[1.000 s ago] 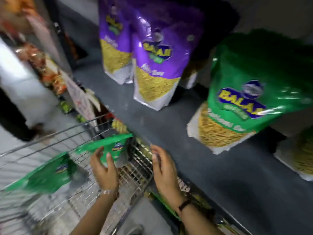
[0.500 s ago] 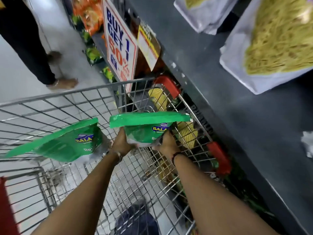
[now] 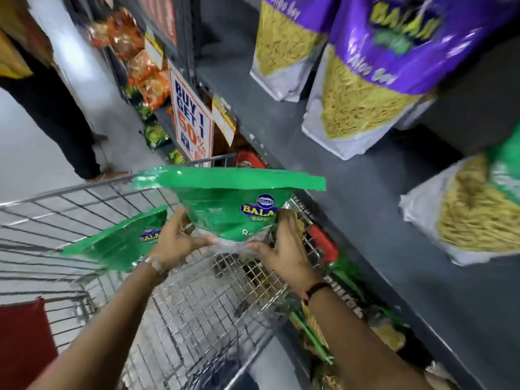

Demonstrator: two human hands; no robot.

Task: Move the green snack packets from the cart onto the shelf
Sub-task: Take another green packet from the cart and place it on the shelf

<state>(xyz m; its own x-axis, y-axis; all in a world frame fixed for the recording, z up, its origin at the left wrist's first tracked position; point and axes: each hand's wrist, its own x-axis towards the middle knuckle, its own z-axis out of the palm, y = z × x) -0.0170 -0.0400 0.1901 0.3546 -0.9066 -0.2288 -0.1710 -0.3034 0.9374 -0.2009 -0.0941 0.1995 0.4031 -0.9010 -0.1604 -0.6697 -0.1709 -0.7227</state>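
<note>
I hold a green snack packet (image 3: pixel 230 204) upright above the wire cart (image 3: pixel 56 209), near its right rim. My left hand (image 3: pixel 177 243) grips its lower left side and my right hand (image 3: pixel 284 254) grips its lower right side. A second green packet (image 3: pixel 118 243) lies tilted in the cart, just left of my left hand. The dark grey shelf (image 3: pixel 351 192) runs along the right. A green packet (image 3: pixel 478 209) stands on it at the far right, partly cut off by the frame edge.
Two purple packets (image 3: pixel 365 74) stand on the shelf further back. A "Buy 1 Get 1" sign (image 3: pixel 191 119) hangs at the shelf's front edge. A person's legs (image 3: pixel 62 114) stand in the aisle at the left. Lower shelves hold more packets (image 3: pixel 337 319).
The packet has risen out of the cart toward the shelf, held in both hands. The view has tilted up, bringing the purple packets and the shelved green packet back in.
</note>
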